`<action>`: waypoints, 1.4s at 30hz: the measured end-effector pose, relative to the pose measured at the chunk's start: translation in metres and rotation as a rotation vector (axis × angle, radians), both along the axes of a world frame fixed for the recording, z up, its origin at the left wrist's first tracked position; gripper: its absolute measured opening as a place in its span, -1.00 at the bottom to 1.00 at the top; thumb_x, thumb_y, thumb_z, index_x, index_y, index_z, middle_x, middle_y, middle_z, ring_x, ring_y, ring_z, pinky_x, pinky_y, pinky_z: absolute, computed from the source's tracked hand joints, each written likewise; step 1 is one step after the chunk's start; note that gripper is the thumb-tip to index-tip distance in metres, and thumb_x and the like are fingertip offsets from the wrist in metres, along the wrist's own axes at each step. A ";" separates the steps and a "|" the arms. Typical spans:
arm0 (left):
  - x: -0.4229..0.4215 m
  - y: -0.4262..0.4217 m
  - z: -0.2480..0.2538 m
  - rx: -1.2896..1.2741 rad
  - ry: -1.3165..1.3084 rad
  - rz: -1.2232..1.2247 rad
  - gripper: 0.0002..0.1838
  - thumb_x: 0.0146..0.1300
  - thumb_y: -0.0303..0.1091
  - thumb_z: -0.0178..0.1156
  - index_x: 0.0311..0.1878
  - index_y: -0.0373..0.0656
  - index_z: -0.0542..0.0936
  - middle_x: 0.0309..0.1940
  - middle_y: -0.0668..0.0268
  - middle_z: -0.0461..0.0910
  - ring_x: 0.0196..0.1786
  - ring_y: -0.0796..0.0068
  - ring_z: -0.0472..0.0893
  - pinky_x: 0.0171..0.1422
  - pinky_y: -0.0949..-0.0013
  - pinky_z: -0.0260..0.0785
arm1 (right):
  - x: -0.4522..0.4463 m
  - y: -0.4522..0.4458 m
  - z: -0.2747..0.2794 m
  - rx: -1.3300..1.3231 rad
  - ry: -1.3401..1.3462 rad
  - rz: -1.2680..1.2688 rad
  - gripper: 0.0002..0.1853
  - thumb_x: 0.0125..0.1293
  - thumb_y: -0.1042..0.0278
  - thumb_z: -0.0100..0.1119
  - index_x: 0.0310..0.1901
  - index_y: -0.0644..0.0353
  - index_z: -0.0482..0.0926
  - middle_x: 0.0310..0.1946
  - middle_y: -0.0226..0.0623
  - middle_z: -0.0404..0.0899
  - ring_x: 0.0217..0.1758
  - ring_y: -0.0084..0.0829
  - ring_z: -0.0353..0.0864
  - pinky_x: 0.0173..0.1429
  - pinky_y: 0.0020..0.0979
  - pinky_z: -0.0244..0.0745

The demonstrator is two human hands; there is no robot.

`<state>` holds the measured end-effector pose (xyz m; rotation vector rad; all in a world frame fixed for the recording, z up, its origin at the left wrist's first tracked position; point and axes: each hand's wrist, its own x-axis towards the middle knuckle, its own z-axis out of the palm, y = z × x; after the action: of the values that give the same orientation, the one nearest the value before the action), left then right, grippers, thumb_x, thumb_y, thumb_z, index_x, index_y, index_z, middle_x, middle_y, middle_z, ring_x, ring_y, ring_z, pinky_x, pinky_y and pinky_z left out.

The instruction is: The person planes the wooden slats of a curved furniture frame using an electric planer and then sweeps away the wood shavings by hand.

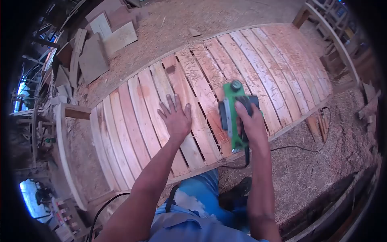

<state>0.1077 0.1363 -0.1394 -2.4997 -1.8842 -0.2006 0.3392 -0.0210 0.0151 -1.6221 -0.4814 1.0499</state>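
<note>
Head view: right hand [251,123] curls around the black grip [253,101] of a power planer [233,121]; left hand [177,121] lies flat, fingers spread, on reddish wooden slats [128,117]. Planer body: green, slightly blurred, round knob [236,84] at far end, positioned over the slats. Curled shavings [197,68] lie beyond.

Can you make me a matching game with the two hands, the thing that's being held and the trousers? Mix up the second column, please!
Column one
1. Left hand
2. Right hand
3. Power planer
4. Trousers

Column two
A. mostly green
B. flat on the wooden slats, fingers spread
C. blue with a pale patch
D. curled in a grip

Right pairs: 1-B, 2-D, 3-A, 4-C
</note>
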 end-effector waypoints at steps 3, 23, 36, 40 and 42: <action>-0.003 -0.005 0.007 0.011 -0.038 -0.068 -0.24 0.80 0.22 -0.24 0.88 0.09 0.17 0.89 -0.01 0.03 0.88 -0.45 -0.11 0.89 -0.48 -0.43 | -0.046 -0.078 0.017 0.151 0.108 -0.235 -0.50 0.65 -0.11 0.35 0.17 0.26 0.64 -0.49 -0.44 0.56 -0.56 -0.60 0.53 -0.46 -0.51 0.44; 0.009 -0.064 -0.012 -0.008 -0.082 -1.251 -0.20 0.72 0.32 -0.07 0.80 0.03 0.33 0.86 0.09 0.15 0.90 -0.09 0.03 0.98 -0.07 -0.22 | -0.186 -0.269 -0.027 0.009 -0.190 -0.701 -0.72 0.66 0.12 0.37 0.06 0.19 0.66 -0.43 -0.49 0.58 -0.49 -0.62 0.54 -0.39 -0.48 0.46; -0.020 0.054 -0.019 0.113 -0.033 -0.579 -0.16 0.79 0.25 -0.18 0.85 -0.16 0.17 0.87 -0.02 0.10 0.88 -0.19 0.05 0.94 -0.20 -0.20 | -0.230 -0.252 -0.005 -0.121 -0.219 -0.533 -0.61 0.66 -0.02 0.40 -0.08 0.22 0.70 -0.52 -0.54 0.53 -0.55 -0.68 0.48 -0.44 -0.47 0.35; -0.034 -0.045 -0.016 0.003 -0.092 -1.048 -0.16 0.76 0.14 -0.03 0.80 -0.32 0.20 0.85 -0.11 0.10 0.87 -0.23 0.05 0.96 -0.17 -0.20 | -0.227 -0.250 -0.008 -0.119 -0.213 -0.547 -0.65 0.66 0.04 0.41 -0.06 0.23 0.70 -0.49 -0.54 0.54 -0.53 -0.69 0.46 -0.45 -0.47 0.32; -0.042 -0.052 -0.004 -0.048 -0.093 -1.253 -0.19 0.75 0.11 0.01 0.78 -0.33 0.24 0.84 -0.10 0.12 0.87 -0.16 0.09 0.95 -0.17 -0.17 | -0.227 -0.251 -0.016 -0.169 -0.296 -0.557 -0.66 0.66 0.07 0.40 -0.04 0.24 0.71 -0.48 -0.55 0.55 -0.53 -0.69 0.45 -0.45 -0.47 0.31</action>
<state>0.0657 0.0842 -0.1434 -3.2904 -0.0679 -0.2458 0.1119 -0.2719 -0.0013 -1.9225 -0.1123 0.4441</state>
